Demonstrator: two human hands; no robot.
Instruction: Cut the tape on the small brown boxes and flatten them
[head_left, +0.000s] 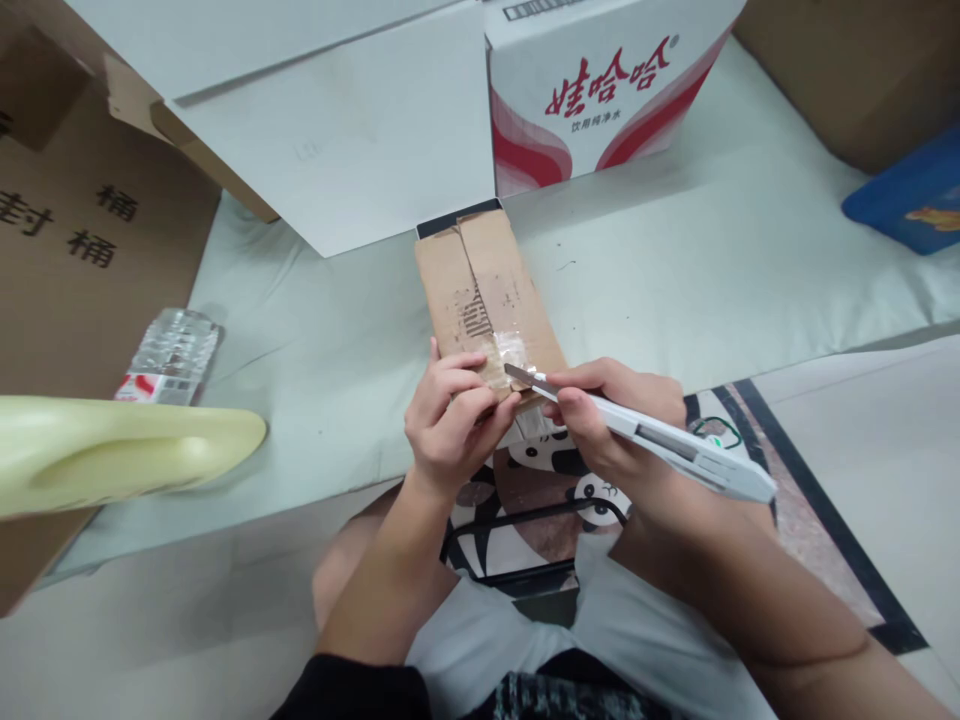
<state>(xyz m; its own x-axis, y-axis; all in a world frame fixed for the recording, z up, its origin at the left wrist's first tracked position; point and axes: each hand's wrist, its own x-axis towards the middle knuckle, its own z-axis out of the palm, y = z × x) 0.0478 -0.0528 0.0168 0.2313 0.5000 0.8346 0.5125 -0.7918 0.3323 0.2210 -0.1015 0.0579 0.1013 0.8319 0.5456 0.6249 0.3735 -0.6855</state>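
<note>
A small brown cardboard box [491, 290] lies on the pale green cloth, its near end at the table edge. Clear tape [511, 350] covers the seam near that end, and dark print runs along the top. My left hand [455, 415] grips the near left corner of the box, fingers bent over its top. In my right hand [622, 410] is a white utility knife [667, 440], its blade out. The blade tip rests at the taped seam, close to my left fingers; whether it has gone into the tape I cannot tell.
White cartons [360, 130] stand behind the box, one a red-printed carton [600, 100]. A plastic bottle [174, 350] lies at left near a pale yellow curved object [135, 450] and a large brown carton [75, 220]. At right is a blue object [911, 195].
</note>
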